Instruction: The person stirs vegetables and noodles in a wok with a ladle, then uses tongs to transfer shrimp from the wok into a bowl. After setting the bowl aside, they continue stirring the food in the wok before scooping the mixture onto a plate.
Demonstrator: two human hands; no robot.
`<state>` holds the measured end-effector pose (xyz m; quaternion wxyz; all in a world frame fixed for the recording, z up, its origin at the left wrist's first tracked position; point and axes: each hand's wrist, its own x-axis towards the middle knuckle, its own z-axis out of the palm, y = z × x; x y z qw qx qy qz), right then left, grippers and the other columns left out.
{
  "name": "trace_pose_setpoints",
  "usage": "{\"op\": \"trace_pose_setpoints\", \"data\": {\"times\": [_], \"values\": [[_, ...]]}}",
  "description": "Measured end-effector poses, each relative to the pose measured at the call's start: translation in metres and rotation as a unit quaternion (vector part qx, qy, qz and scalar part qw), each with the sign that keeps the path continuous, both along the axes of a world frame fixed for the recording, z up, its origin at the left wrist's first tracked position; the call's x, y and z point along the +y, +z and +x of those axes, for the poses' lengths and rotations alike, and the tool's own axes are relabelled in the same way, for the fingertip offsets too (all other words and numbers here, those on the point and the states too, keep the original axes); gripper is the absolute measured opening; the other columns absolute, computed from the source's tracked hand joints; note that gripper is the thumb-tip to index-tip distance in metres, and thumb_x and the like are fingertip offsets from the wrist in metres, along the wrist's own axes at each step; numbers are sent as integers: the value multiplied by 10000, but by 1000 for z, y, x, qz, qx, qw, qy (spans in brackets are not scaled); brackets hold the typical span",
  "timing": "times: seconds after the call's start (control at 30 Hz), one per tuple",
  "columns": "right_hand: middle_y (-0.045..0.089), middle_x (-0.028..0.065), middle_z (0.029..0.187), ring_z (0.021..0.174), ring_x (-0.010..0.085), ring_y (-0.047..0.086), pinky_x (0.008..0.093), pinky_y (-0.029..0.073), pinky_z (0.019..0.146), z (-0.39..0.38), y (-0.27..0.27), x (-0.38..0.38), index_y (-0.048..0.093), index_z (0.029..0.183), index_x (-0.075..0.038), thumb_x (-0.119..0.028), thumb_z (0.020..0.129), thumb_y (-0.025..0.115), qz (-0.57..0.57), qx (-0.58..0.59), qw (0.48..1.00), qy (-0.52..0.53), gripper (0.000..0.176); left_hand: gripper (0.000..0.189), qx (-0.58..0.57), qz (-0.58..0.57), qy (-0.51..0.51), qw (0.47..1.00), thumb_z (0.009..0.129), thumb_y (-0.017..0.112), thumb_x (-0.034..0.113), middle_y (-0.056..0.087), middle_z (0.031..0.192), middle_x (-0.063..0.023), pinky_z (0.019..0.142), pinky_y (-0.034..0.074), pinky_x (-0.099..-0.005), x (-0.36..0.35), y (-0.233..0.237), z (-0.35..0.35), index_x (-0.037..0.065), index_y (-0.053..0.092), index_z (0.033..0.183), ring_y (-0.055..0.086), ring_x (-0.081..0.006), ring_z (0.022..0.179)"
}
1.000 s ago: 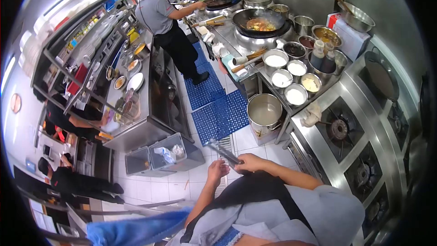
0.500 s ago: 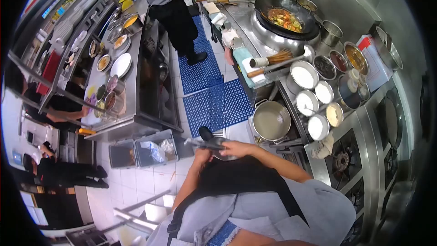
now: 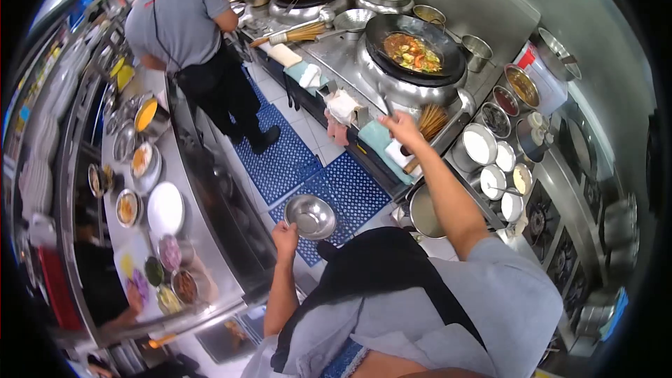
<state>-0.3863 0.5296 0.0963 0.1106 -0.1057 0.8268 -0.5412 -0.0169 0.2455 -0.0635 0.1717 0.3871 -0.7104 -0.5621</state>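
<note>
Gripped by its rim in my left hand (image 3: pixel 285 238) is a shallow metal bowl (image 3: pixel 311 217), held over the blue floor mat with its inside facing up. My right hand (image 3: pixel 404 131) reaches out over the front edge of the stove counter. Its fingers close around a slim metal utensil (image 3: pixel 385 101), blurred, whose kind I cannot make out. Beyond it, a black wok (image 3: pixel 378 45) on a round metal burner holds cooked food (image 3: pixel 413 53) in red sauce with vegetables. Beside my right hand lie a bamboo brush (image 3: pixel 433 120) and a folded cloth (image 3: pixel 378 138).
Several metal pots of white and coloured ingredients, including a white-filled one (image 3: pixel 479 144), stand at the right. A large pot (image 3: pixel 425 211) sits low by the counter. Another person (image 3: pixel 185 24) stands ahead on the mat. A steel prep counter (image 3: pixel 210 276) with plates runs along the left.
My hands have parted: the right moved forward to the stove edge with the utensil, the left moved left with the bowl. My view has shifted, and the other person has turned toward the left counter.
</note>
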Motion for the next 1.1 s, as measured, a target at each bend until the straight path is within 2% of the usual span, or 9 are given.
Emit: {"op": "trace_pose_setpoints", "data": {"times": [0.1, 0.2, 0.33, 0.47, 0.6, 0.67, 0.8, 0.93, 1.1], "values": [[669, 123, 672, 639, 251, 672, 411, 517, 629, -77, 6, -14, 670, 855, -30, -409, 950, 715, 35, 89, 994, -44, 394, 236, 56, 44, 52, 996, 832, 668, 66, 495, 610, 13, 504, 373, -319, -41, -8, -13, 71, 488, 679, 433, -84, 560], [705, 283, 919, 911, 488, 674, 553, 519, 804, -141, 13, -25, 681, 939, -1, -357, 953, 678, 137, 226, 957, -120, 356, 269, 106, 31, 114, 987, 850, 650, 49, 450, 620, 35, 515, 356, -304, -50, -4, -23, 83, 439, 687, 398, -71, 573], [721, 294, 973, 967, 488, 691, 558, 537, 865, -205, 14, -49, 700, 1058, 10, -382, 968, 666, 179, 222, 941, -180, 404, 272, 74, -32, 197, 977, 851, 643, 59, 466, 616, 21, 535, 365, -302, -67, 23, -26, 67, 427, 684, 409, -81, 579], [724, 281, 988, 974, 469, 690, 538, 533, 852, -275, -23, -60, 723, 1057, 0, -373, 985, 642, 232, 230, 940, -97, 389, 241, 56, -75, 258, 962, 850, 625, 65, 509, 620, 1, 542, 386, -321, -86, 33, -14, 52, 444, 692, 445, -98, 580], [734, 260, 982, 957, 453, 703, 543, 532, 843, -271, -17, -72, 728, 1067, -15, -372, 983, 650, 275, 184, 939, -95, 374, 233, 54, -100, 288, 951, 845, 617, 47, 513, 610, -12, 519, 387, -333, -111, 41, -4, 52, 442, 692, 458, -105, 552], [736, 252, 971, 941, 454, 704, 552, 533, 832, -249, -13, -82, 710, 1097, -25, -370, 989, 638, 321, 230, 908, -138, 369, 228, 64, -51, 305, 949, 846, 614, 42, 519, 613, -13, 520, 394, -332, -111, 62, -13, 51, 446, 691, 472, -103, 558], [734, 253, 963, 927, 463, 699, 566, 534, 823, -224, -6, -91, 673, 1169, -41, -361, 997, 617, 285, 302, 899, -137, 368, 223, 82, -74, 285, 952, 848, 616, 41, 542, 637, -12, 559, 414, -343, -165, -7, -23, 47, 461, 687, 492, -113, 598], [721, 263, 946, 916, 457, 703, 566, 539, 851, -156, 7, -124, 635, 1064, -11, -179, 900, 655, 280, 294, 910, -84, 236, 277, -8, -86, 186, 979, 854, 619, 161, 545, 646, -136, 625, 435, -437, -216, -35, -72, -47, 490, 725, 491, -221, 609], [719, 252, 940, 901, 456, 699, 535, 545, 840, -59, 48, -180, 605, 1041, -27, -178, 879, 737, 283, 228, 931, -40, 258, 240, 77, -56, 132, 987, 871, 598, 118, 521, 640, -57, 569, 411, -379, -222, 24, -157, -4, 472, 707, 468, -155, 584]]}}
